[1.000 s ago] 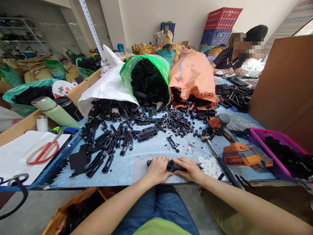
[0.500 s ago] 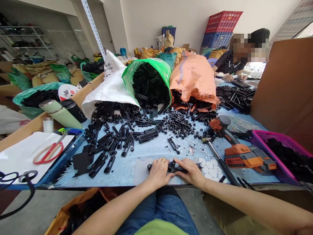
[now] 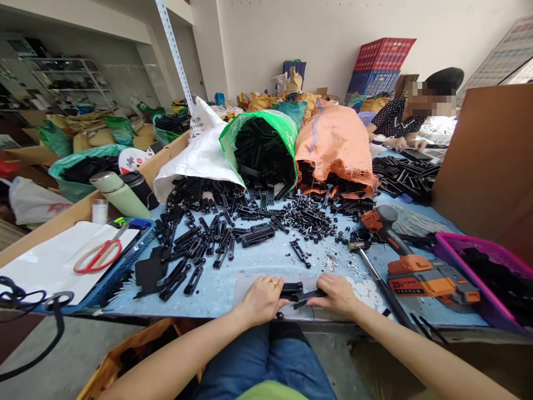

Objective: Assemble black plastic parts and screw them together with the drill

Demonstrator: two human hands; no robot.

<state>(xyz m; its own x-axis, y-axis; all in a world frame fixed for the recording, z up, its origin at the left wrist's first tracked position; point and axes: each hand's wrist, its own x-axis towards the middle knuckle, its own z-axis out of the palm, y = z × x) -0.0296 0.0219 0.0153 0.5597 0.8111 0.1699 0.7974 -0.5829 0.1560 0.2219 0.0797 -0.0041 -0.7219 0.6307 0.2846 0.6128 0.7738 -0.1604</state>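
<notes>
Near the table's front edge, my left hand (image 3: 263, 299) is closed round a black plastic part (image 3: 291, 289), whose right end sticks out past the fingers. My right hand (image 3: 338, 294) pinches a second black part (image 3: 308, 298) that points left and meets or overlaps the first. Both hands are just over a pale sheet (image 3: 245, 283) on the table. White discs (image 3: 366, 291) lie beside my right hand. Beyond the hands, a single black link (image 3: 300, 254) rests on the blue table (image 3: 266, 264).
Piled black parts (image 3: 216, 233) spill from white, green and orange sacks (image 3: 333, 139). At right are a hammer (image 3: 375, 272), a cordless driver (image 3: 420, 278) and a pink basket (image 3: 445, 239). Red scissors (image 3: 99, 255) lie left. A person (image 3: 395, 122) works at the back right.
My hands have moved apart, and the black parts between them show more clearly, the right one angled. The whole view has shifted slightly, with things appearing further right and lower.
</notes>
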